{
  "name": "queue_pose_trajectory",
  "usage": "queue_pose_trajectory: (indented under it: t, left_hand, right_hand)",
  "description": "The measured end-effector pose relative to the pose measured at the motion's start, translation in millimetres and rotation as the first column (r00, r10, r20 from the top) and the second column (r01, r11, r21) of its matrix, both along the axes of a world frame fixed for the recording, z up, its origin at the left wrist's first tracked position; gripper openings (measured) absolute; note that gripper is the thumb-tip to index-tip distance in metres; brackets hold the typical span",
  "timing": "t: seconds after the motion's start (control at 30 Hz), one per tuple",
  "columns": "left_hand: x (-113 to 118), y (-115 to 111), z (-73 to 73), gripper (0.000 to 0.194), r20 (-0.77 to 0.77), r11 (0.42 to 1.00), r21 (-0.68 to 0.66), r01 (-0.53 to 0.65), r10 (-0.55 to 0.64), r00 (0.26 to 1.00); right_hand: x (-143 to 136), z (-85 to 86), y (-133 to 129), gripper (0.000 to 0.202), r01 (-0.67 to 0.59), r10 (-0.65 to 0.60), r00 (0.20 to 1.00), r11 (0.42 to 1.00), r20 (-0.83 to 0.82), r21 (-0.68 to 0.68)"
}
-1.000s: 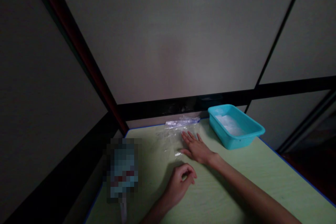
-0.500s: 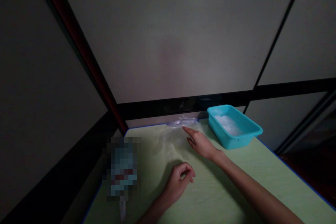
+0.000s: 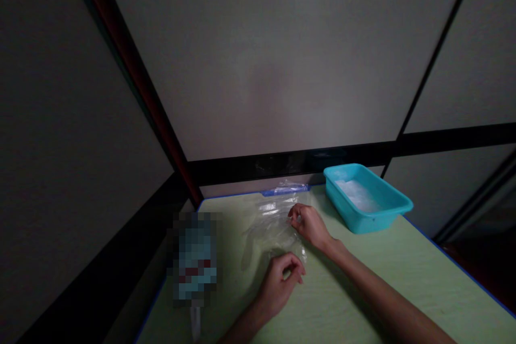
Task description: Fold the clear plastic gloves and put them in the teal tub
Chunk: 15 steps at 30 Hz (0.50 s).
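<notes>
A clear, crinkled plastic bag lies on the pale green table, its far end reaching the blue back edge. My right hand is over the bag's right side with its fingers curled in; whether they pinch the film is too small to tell. Nearer to me, my left hand is at the bag's near edge, thumb and fingertips curled together in a ring. What those fingertips hold, if anything, cannot be made out.
At the back right stands a turquoise basin with whitish, translucent material inside. A blurred-out teal and red item lies at the left edge. Dark-trimmed panels rise behind the table.
My right hand has drawn back toward me, and its outstretched index finger has curled in. The plastic now spreads nearer to my left hand. The view has shifted slightly.
</notes>
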<state>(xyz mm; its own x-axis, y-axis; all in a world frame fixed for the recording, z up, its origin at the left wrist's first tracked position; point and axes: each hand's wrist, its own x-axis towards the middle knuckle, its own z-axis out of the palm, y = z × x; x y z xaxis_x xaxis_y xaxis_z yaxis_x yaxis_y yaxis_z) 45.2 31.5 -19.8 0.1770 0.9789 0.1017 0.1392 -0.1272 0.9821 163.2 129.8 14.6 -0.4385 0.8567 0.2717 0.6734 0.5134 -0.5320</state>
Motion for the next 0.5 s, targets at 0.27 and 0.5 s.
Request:
queue_pose_trajectory:
  t: [0.27, 0.5]
  left_hand:
    - [-1, 0, 0.1, 0.013, -0.018, 1.0, 0.024, 0.0, 0.001, 1.0]
    - [-5, 0, -4.2, 0.025, 0.057, 0.993, 0.035, -0.109, 0.107, 0.993]
  right_hand:
    - [-5, -3.8, -1, 0.035, -0.027, 0.023, 0.998, 0.997, -0.059, -0.076]
    - [-2, 6.5, 3, 0.04, -0.166, 0.15, 0.959, 0.985, -0.242, -0.049]
